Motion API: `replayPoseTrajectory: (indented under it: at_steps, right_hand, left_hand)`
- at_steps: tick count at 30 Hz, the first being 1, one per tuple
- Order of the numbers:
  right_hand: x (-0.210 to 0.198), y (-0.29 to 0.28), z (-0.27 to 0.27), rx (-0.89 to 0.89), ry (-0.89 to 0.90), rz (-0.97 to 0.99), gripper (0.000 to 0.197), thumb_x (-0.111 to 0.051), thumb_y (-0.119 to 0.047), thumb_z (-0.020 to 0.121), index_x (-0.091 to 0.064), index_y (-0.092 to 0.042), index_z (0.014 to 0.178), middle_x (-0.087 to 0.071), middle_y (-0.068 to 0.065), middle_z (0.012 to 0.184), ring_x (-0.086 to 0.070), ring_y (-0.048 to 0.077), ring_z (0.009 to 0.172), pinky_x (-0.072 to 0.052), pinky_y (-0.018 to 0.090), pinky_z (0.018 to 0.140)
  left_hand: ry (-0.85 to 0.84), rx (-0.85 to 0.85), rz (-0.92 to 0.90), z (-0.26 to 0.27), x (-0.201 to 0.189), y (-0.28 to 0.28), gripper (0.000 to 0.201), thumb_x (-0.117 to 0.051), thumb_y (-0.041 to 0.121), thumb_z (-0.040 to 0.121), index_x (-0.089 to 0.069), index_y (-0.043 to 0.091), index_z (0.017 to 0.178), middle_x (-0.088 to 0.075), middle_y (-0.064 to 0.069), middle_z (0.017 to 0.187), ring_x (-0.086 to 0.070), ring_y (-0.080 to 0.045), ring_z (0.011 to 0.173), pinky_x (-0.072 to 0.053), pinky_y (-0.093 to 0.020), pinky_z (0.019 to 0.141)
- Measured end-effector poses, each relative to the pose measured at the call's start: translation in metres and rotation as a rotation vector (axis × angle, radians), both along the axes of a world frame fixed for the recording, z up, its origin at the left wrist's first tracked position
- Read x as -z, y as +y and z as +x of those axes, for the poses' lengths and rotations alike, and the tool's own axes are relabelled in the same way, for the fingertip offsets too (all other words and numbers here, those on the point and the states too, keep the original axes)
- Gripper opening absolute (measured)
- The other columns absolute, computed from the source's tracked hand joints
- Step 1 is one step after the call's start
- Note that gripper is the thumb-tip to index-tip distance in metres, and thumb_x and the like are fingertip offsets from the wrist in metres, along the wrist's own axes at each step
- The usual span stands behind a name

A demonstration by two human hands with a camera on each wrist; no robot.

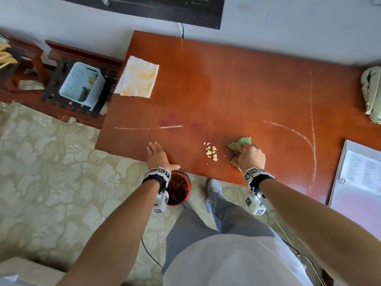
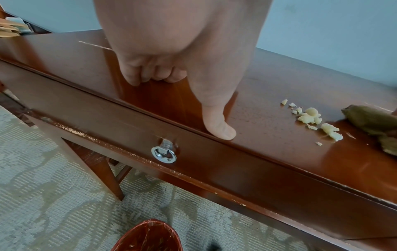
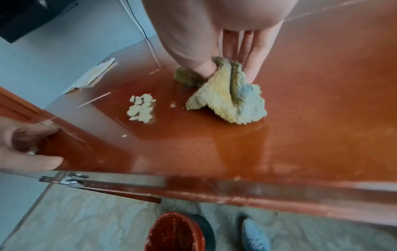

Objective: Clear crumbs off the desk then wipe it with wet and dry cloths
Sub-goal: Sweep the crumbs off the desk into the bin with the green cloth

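Right hand [image 1: 252, 156] grips cloth [image 3: 227, 100]; left hand [image 1: 157, 155] flat on desk [image 1: 206, 89]. Risk: fast sweep scatters crumbs [image 1: 211, 151] past bin [image 1: 178, 188].

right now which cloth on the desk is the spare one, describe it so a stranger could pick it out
On the reddish wooden desk, look to the far left corner, away from both hands. A cloth lies there spread flat, untouched. It is white with orange-yellow stains, unlike the bunched green cloth gripped by the right hand beside the crumbs.
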State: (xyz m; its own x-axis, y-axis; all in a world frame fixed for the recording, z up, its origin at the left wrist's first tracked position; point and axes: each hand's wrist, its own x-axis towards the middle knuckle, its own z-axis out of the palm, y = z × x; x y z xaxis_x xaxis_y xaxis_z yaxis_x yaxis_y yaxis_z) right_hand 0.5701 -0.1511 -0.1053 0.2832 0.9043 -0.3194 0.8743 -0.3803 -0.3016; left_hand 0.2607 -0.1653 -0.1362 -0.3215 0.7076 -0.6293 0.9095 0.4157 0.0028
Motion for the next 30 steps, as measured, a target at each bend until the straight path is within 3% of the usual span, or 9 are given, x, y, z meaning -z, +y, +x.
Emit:
replayPoseTrajectory:
  at_steps: [5,8,10,13,16,19,24,27,30]
  right_hand:
    - [0.001,-0.021,-0.058,0.051,0.084,-0.023,0.030,-0.056,-0.001,0.074,-0.071,-0.012,0.097,-0.067,0.011,0.102,-0.068,0.032,0.083,-0.055,0.035,0.075]
    - [0.002,-0.019,-0.077,0.289,0.225,-0.053,0.031,-0.056,-0.005,0.074,-0.071,-0.013,0.101,-0.067,0.011,0.102,-0.066,0.034,0.092,-0.052,0.033,0.079]
    - [-0.001,-0.017,-0.081,0.444,0.307,0.014,0.031,-0.055,-0.006,0.075,-0.069,-0.012,0.102,-0.066,0.009,0.105,-0.065,0.031,0.095,-0.052,0.033,0.081]
    - [-0.014,-0.016,-0.094,0.418,0.343,0.172,0.023,-0.052,-0.003,0.078,-0.065,-0.011,0.096,-0.059,0.003,0.104,-0.058,0.025,0.088,-0.042,0.027,0.072]
    - [-0.026,-0.011,-0.114,0.199,0.345,0.307,0.021,-0.053,-0.003,0.078,-0.062,-0.013,0.094,-0.055,0.000,0.100,-0.057,0.024,0.083,-0.043,0.029,0.067]
    - [-0.030,-0.021,-0.152,-0.288,0.390,0.360,0.023,-0.056,-0.006,0.083,-0.063,-0.014,0.104,-0.054,-0.002,0.098,-0.056,0.022,0.084,-0.050,0.033,0.067]
    - [-0.007,-0.073,-0.208,-1.094,0.316,0.280,0.027,-0.060,-0.015,0.085,-0.060,-0.014,0.113,-0.057,0.003,0.111,-0.056,0.023,0.096,-0.055,0.034,0.063]
    - [0.039,-0.095,-0.224,-1.227,0.220,0.034,0.039,-0.062,-0.015,0.084,-0.055,-0.018,0.123,-0.052,0.001,0.127,-0.057,0.023,0.104,-0.056,0.034,0.070]
    - [0.091,-0.103,-0.236,-1.156,0.129,-0.213,0.047,-0.060,-0.013,0.085,-0.050,-0.025,0.129,-0.047,-0.004,0.134,-0.059,0.022,0.104,-0.057,0.040,0.077]
  left_hand:
    - [-0.027,-0.012,0.011,0.001,-0.001,0.001,0.148,-0.086,0.062,0.067,0.008,-0.005,0.157,0.008,-0.024,0.167,0.000,-0.038,0.156,-0.013,-0.041,0.127]
    - [-0.037,-0.014,0.019,0.001,-0.001,0.001,0.148,-0.086,0.063,0.066,0.008,-0.005,0.158,0.008,-0.024,0.167,0.000,-0.038,0.156,-0.013,-0.041,0.127]
    - [-0.056,-0.006,0.034,-0.002,0.001,-0.001,0.148,-0.086,0.065,0.066,0.008,-0.004,0.158,0.009,-0.023,0.167,0.000,-0.038,0.156,-0.013,-0.041,0.127]
    - [-0.097,0.016,0.065,-0.012,0.003,-0.009,0.147,-0.082,0.069,0.067,0.008,0.001,0.159,0.010,-0.018,0.168,0.002,-0.035,0.156,-0.013,-0.041,0.127]
    - [-0.200,0.022,0.151,-0.027,0.004,-0.017,0.126,-0.080,0.057,0.077,-0.001,0.010,0.162,0.007,-0.008,0.171,-0.003,-0.027,0.157,-0.020,-0.043,0.126]
    - [-0.265,-0.089,0.377,-0.057,0.007,-0.042,0.094,-0.077,0.034,0.089,-0.019,0.020,0.162,-0.004,0.008,0.171,-0.020,-0.018,0.154,-0.036,-0.041,0.119]
    - [-0.213,-0.161,0.351,-0.112,0.037,-0.129,0.066,-0.070,0.025,0.094,-0.040,0.017,0.152,-0.041,-0.005,0.158,-0.045,-0.026,0.141,-0.045,-0.046,0.112]
    - [-0.224,-0.199,0.137,-0.136,0.074,-0.178,0.054,-0.066,0.028,0.096,-0.048,0.013,0.144,-0.053,-0.009,0.145,-0.053,-0.028,0.131,-0.048,-0.045,0.104]
    - [-0.229,-0.221,-0.033,-0.143,0.121,-0.216,0.057,-0.065,0.035,0.097,-0.046,0.012,0.146,-0.053,-0.010,0.144,-0.053,-0.028,0.131,-0.046,-0.043,0.107]
